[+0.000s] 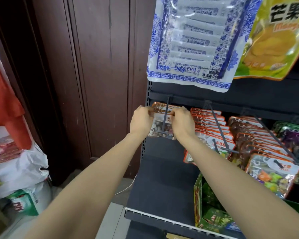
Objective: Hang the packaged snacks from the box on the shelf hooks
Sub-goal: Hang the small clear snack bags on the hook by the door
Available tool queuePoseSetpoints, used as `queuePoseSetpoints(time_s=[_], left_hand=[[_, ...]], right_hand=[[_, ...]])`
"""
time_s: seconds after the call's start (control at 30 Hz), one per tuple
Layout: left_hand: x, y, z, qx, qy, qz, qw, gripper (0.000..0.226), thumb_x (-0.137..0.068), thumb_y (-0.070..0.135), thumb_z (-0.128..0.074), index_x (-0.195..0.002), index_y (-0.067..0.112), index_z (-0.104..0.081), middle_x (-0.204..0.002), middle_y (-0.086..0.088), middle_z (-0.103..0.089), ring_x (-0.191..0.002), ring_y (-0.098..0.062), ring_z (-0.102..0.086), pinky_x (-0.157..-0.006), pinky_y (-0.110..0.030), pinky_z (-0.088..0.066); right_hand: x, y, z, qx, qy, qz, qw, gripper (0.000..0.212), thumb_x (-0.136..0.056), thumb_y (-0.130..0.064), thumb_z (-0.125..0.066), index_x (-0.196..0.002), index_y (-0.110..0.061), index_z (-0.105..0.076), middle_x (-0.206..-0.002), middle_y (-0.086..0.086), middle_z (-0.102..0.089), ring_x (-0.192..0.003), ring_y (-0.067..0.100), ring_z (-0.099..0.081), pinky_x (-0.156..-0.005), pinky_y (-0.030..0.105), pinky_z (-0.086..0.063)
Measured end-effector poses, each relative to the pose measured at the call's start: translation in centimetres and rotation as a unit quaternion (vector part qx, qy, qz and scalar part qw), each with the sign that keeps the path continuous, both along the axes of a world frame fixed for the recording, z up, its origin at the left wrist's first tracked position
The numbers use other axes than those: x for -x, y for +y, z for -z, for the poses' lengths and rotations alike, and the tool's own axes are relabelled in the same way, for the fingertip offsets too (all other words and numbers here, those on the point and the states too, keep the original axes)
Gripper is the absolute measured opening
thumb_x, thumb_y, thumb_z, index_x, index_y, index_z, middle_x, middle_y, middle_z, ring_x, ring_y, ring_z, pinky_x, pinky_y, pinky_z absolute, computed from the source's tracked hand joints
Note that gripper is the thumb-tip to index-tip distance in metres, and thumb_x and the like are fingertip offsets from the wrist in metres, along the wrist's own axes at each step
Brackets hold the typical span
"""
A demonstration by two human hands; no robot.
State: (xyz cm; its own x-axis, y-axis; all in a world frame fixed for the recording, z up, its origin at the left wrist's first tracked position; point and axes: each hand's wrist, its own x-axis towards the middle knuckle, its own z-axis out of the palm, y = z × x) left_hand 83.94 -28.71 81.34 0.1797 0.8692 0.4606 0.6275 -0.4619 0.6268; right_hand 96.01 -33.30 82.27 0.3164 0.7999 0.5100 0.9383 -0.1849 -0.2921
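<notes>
Both hands grip one snack packet (162, 125) by its top corners, left hand (141, 120) at nine o'clock, right hand (182, 122) at three. The hook (165, 116) runs toward the viewer between them; the packet seems threaded already.

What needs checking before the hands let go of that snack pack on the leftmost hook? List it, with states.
1. Left hand holds the snack pack: ok.
2. Right hand holds its other top corner: ok.
3. Pack is threaded on the leftmost hook: ok, the rod crosses its front.
4. Pack pushed back to the packs behind: cannot tell.
5. Hook tip is clear of fingers: ok.
</notes>
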Motion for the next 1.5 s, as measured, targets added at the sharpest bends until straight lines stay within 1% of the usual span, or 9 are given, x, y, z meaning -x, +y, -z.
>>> queuePoseSetpoints(time_s=[0.3, 0.4, 0.53, 0.73, 0.87, 1.07, 1.23, 1.37, 1.5], left_hand=[[1.4, -5.6, 1.7, -0.010, -0.019, 0.011, 1.000, 0.038, -0.090, 0.008, -0.054, -0.128, 0.013, -0.050, -0.126, -0.008, -0.043, -0.110, -0.026, -0.050, -0.086, -0.037, -0.047], [1.9, -9.5, 4.1, 0.023, -0.043, 0.037, 0.998, 0.033, -0.089, 0.008, -0.055, -0.121, 0.013, -0.052, -0.115, -0.008, -0.050, -0.103, -0.024, -0.053, -0.085, -0.037, -0.047], [1.5, -15.7, 7.5, 0.094, -0.027, 0.113, 0.989, 0.018, -0.091, 0.012, -0.054, -0.107, 0.017, -0.060, -0.095, 0.000, -0.061, -0.082, -0.013, -0.058, -0.071, -0.020, -0.042], [-3.9, -26.1, 11.7, 0.204, 0.004, 0.228, 0.952, 0.013, -0.091, 0.014, -0.054, -0.099, 0.017, -0.064, -0.087, 0.001, -0.066, -0.082, -0.013, -0.062, -0.070, -0.020, -0.044], [-10.1, -33.8, 15.4, 0.256, 0.056, 0.295, 0.919, 0.010, -0.091, 0.013, -0.055, -0.096, 0.017, -0.063, -0.084, 0.003, -0.061, -0.078, -0.009, -0.056, -0.064, -0.013, -0.038], [-19.4, -45.2, 22.3, 0.330, 0.173, 0.338, 0.864, 0.021, -0.095, 0.011, -0.048, -0.112, 0.011, -0.060, -0.108, -0.004, -0.063, -0.100, -0.018, -0.060, -0.081, -0.024, -0.046], [-23.0, -51.3, 28.0, 0.368, 0.369, 0.324, 0.790, 0.025, -0.095, 0.009, -0.046, -0.116, 0.001, -0.057, -0.116, -0.017, -0.061, -0.107, -0.031, -0.059, -0.087, -0.035, -0.047], [-22.3, -52.8, 31.3, 0.365, 0.461, 0.334, 0.736, 0.034, -0.091, 0.017, -0.050, -0.124, 0.010, -0.051, -0.123, -0.012, -0.058, -0.112, -0.028, -0.055, -0.096, -0.037, -0.046], [-21.7, -52.9, 32.7, 0.341, 0.487, 0.328, 0.734, 0.038, -0.084, 0.025, -0.060, -0.121, 0.021, -0.054, -0.125, -0.007, -0.054, -0.116, -0.026, -0.052, -0.101, -0.042, -0.043]], right_hand=[[1.5, -5.7, 0.2, -0.037, -0.001, -0.072, 0.997, 0.031, -0.089, 0.001, -0.050, -0.117, -0.007, -0.060, -0.120, 0.009, -0.055, -0.110, 0.023, -0.046, -0.089, 0.033, -0.042], [2.1, -11.2, 1.7, -0.031, 0.005, -0.099, 0.995, 0.025, -0.092, -0.007, -0.049, -0.113, -0.011, -0.061, -0.113, 0.003, -0.058, -0.105, 0.018, -0.048, -0.085, 0.029, -0.042], [0.5, -19.2, 5.5, 0.023, 0.089, -0.068, 0.993, 0.024, -0.093, -0.012, -0.050, -0.113, -0.015, -0.062, -0.113, 0.003, -0.059, -0.106, 0.019, -0.053, -0.086, 0.036, -0.047], [-4.7, -31.9, 12.4, 0.157, 0.187, 0.024, 0.969, 0.024, -0.095, -0.017, -0.052, -0.115, -0.016, -0.063, -0.110, 0.001, -0.066, -0.095, 0.018, -0.063, -0.082, 0.037, -0.053], [-10.2, -40.4, 17.3, 0.219, 0.231, 0.098, 0.943, 0.019, -0.092, -0.014, -0.053, -0.106, -0.016, -0.066, -0.100, 0.003, -0.069, -0.091, 0.020, -0.064, -0.078, 0.037, -0.054], [-18.2, -51.1, 25.7, 0.324, 0.287, 0.137, 0.891, 0.018, -0.089, -0.013, -0.054, -0.097, -0.012, -0.070, -0.101, 0.011, -0.070, -0.098, 0.029, -0.064, -0.084, 0.037, -0.051], [-21.3, -56.6, 30.0, 0.426, 0.284, 0.080, 0.855, 0.031, -0.090, -0.019, -0.057, -0.119, -0.010, -0.059, -0.118, 0.015, -0.063, -0.111, 0.032, -0.058, -0.087, 0.034, -0.043], [-21.7, -58.7, 32.4, 0.475, 0.347, 0.022, 0.808, 0.065, -0.086, -0.031, -0.065, -0.142, -0.014, -0.036, -0.136, 0.012, -0.051, -0.121, 0.027, -0.051, -0.097, 0.029, -0.039], [-21.4, -59.4, 33.7, 0.480, 0.335, -0.006, 0.810, 0.068, -0.082, -0.031, -0.070, -0.140, -0.014, -0.040, -0.137, 0.010, -0.051, -0.123, 0.026, -0.049, -0.099, 0.030, -0.039]])
